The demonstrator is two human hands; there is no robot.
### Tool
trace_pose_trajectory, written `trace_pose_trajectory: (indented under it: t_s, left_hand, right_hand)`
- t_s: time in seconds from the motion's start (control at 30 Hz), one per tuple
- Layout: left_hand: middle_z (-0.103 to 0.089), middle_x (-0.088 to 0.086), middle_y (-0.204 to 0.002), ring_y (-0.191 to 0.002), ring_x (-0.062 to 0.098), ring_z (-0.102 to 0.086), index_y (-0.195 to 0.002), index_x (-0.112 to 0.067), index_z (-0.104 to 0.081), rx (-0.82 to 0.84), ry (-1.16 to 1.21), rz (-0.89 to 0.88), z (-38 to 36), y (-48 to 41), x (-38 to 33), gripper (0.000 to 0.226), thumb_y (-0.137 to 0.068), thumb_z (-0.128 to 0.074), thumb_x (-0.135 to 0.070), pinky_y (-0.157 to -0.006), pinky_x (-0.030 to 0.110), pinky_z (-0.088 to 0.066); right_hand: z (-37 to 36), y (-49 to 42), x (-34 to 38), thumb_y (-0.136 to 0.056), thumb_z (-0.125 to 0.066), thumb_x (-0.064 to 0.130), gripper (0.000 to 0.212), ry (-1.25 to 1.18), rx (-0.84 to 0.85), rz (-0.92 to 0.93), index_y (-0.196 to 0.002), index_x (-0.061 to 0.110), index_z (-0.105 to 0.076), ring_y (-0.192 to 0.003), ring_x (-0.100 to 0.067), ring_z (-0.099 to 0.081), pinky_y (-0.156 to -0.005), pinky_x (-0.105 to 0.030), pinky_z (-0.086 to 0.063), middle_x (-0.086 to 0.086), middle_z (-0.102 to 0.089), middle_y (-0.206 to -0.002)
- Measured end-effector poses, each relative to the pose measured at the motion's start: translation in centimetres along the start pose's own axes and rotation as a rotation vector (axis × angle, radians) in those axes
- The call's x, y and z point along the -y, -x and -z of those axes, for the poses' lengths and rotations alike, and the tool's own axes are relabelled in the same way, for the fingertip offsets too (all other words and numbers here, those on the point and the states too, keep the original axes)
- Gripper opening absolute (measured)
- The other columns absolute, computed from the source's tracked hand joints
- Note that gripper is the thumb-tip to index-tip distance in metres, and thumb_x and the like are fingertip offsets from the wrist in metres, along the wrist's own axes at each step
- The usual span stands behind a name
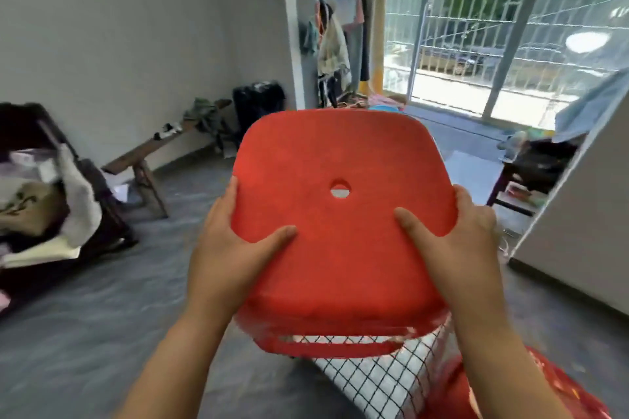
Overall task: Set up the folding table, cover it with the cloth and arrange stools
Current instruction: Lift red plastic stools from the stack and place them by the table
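The grey floor (85, 333) carried a long dark wooden bench (143, 155) along the wall. A crumpled green cloth (202, 112) lay on the bench's far end, and a black suitcase (257, 102) stood on the floor just beyond that end.

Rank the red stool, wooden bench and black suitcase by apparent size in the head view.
1. red stool, inflated by nearness.
2. wooden bench.
3. black suitcase; these two look close.

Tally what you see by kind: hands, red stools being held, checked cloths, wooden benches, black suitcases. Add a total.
Hands: 2, left hand and right hand, both gripping the stool
Red stool: 1
Checked cloth: 1
Wooden bench: 1
Black suitcase: 1
Total: 6
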State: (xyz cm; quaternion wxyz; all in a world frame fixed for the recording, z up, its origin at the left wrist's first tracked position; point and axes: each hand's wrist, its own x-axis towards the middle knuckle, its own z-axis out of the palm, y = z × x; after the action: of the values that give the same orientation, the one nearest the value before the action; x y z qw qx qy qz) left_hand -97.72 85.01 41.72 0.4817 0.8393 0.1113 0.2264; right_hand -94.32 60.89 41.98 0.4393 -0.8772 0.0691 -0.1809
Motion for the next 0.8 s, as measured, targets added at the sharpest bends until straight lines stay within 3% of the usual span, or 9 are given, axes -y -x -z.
trace_pose_trajectory:
  t_s: [0.13, 0.23, 0.37, 0.57, 0.8]
  left_hand:
    - [-0.037, -0.011, -0.144, -0.127, 0.008, -0.042, -0.146, -0.033, -0.028, -0.141, -0.054, 0.142, 5.0, 1.5, 4.6, 0.116, -0.048, -0.084, -0.058, -0.108, 0.034, -0.033]
    - [-0.035, -0.007, -0.147, -0.128, 0.007, -0.04, -0.147, -0.027, -0.027, -0.245, -0.104, 0.279, 7.1, 3.9, 8.5, 0.111, -0.054, -0.085, -0.044, -0.105, 0.024, -0.029]
    - [-0.035, -0.002, -0.148, -0.13, 0.011, -0.038, -0.147, -0.023, -0.027, -0.365, -0.181, 0.477, 9.0, 7.9, 13.6, 0.103, -0.062, -0.084, -0.028, -0.106, 0.023, -0.026]
    - [-0.035, -0.001, -0.148, -0.13, 0.012, -0.039, -0.148, -0.024, -0.022, -0.437, -0.206, 0.694, 8.3, 14.0, 24.2, 0.106, -0.063, -0.084, -0.032, -0.11, 0.031, -0.029]
    - [-0.033, -0.001, -0.149, -0.133, 0.013, -0.037, -0.148, -0.035, -0.007, -0.376, -0.064, 0.96, 3.0, 19.7, 38.2, 0.128, -0.047, -0.081, -0.061, -0.112, 0.041, -0.03]
  right_hand:
    - [-6.7, 1.0, 2.1, -0.07, -0.067, 0.061, 0.089, -0.081, 0.226, 0.066, -0.143, 0.022, -0.033, -0.13, -0.024, -0.029, -0.106, -0.039, -0.03, -0.007, -0.041, -0.131]
    - [-11.8, 2.2, 2.4, -0.073, -0.067, 0.058, 0.095, -0.095, 0.442, 0.083, -0.148, 0.019, -0.022, -0.135, -0.02, -0.022, -0.107, -0.038, -0.026, -0.005, -0.035, -0.138]
    - [-18.9, 4.6, 1.5, -0.073, -0.066, 0.059, 0.085, 0.007, 0.696, 0.158, -0.141, 0.017, -0.035, -0.124, -0.026, -0.033, -0.104, -0.04, -0.03, -0.008, -0.042, -0.123]
    - [-29.0, 10.0, -3.4, -0.071, -0.072, 0.052, 0.07, 0.096, 0.977, 0.162, -0.125, 0.014, -0.049, -0.111, -0.028, -0.042, -0.096, -0.036, -0.033, -0.005, -0.046, -0.105]
    - [-38.5, 15.5, -13.7, -0.065, -0.079, 0.047, 0.083, 0.208, 1.078, 0.089, -0.131, 0.009, -0.047, -0.109, -0.031, -0.048, -0.097, -0.044, -0.04, -0.013, -0.053, -0.114]
